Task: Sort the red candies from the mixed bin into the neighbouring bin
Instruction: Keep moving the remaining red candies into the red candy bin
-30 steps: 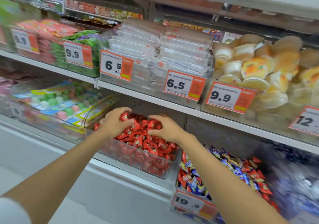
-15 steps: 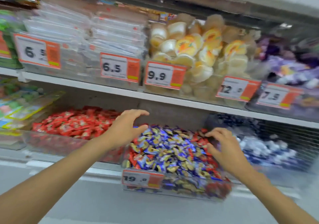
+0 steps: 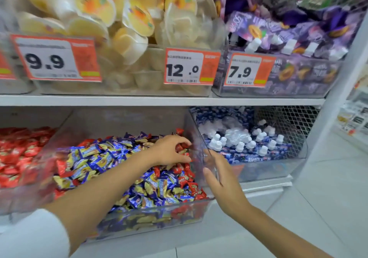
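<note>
Both hands have left the all-red bin (image 3: 22,154) and come over to the mixed bin (image 3: 151,216); the left hand (image 3: 171,151) now closes its fingers on red candies (image 3: 182,147) at the far right corner, the right hand (image 3: 218,180) open against the wall – next haul starting

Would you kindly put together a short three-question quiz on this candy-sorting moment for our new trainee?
1. True or false: the left hand is closing its fingers on red candies at the far right corner of the mixed bin.
2. Where is the right hand? A) inside the red bin B) open, at the mixed bin's right wall C) on a price tag
3. Fill in: the bin holding only red candies sits to the ___ of the mixed bin.

Key: 1 true; 2 B; 3 left.
</note>
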The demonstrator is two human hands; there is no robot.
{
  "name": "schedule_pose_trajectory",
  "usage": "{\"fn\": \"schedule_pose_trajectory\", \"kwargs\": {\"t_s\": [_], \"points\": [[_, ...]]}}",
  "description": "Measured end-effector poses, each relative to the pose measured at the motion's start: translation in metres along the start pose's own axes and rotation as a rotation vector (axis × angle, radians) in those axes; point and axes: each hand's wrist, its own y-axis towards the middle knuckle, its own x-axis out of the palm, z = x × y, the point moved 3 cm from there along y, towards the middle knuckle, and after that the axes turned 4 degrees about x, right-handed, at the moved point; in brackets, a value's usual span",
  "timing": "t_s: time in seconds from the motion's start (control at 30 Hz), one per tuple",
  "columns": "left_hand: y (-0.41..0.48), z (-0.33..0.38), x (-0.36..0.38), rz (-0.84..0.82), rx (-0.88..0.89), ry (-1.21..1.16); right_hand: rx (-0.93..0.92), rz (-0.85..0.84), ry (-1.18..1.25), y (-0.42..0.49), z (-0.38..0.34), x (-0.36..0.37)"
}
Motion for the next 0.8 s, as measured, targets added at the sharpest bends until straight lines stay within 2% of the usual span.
{"fn": "schedule_pose_trajectory", "kwargs": {"t_s": [0.07, 0.13, 0.27, 0.4, 0.5, 0.57, 0.63, 0.67, 0.73, 0.8], "points": [[0.012, -0.007, 0.016, -0.164, 0.005, 0.3, -0.016, 0.0, 0.016, 0.0, -0.001, -0.001], [0.013, -0.014, 0.022, -0.256, 0.003, 0.534, -0.02, 0.0, 0.019, 0.001, -0.002, -0.003], [-0.007, -0.021, 0.002, -0.183, 0.043, 0.555, -0.032, 0.002, 0.043, -0.001, 0.0, -0.003], [-0.053, -0.039, -0.046, -0.064, -0.09, 0.351, -0.038, -0.012, 0.064, -0.001, -0.002, -0.004], [-0.097, -0.044, -0.083, 0.112, -0.122, 0.151, -0.024, -0.019, 0.047, -0.001, -0.013, -0.011], [-0.118, -0.043, -0.096, 0.257, -0.126, 0.023, -0.111, 0.077, 0.001, 0.0, -0.032, -0.019], [-0.135, -0.041, -0.103, 0.379, -0.143, -0.1, -0.283, 0.178, -0.062, 0.007, -0.056, -0.021], [-0.14, -0.038, -0.104, 0.41, -0.15, -0.176, -0.33, 0.174, -0.079, 0.012, -0.068, -0.017], [-0.145, -0.039, -0.103, 0.415, -0.18, -0.33, -0.298, 0.032, -0.127, 0.03, -0.08, 0.002], [-0.147, -0.039, -0.099, 0.371, -0.198, -0.426, -0.171, -0.198, -0.24, 0.048, -0.08, 0.031]]}}
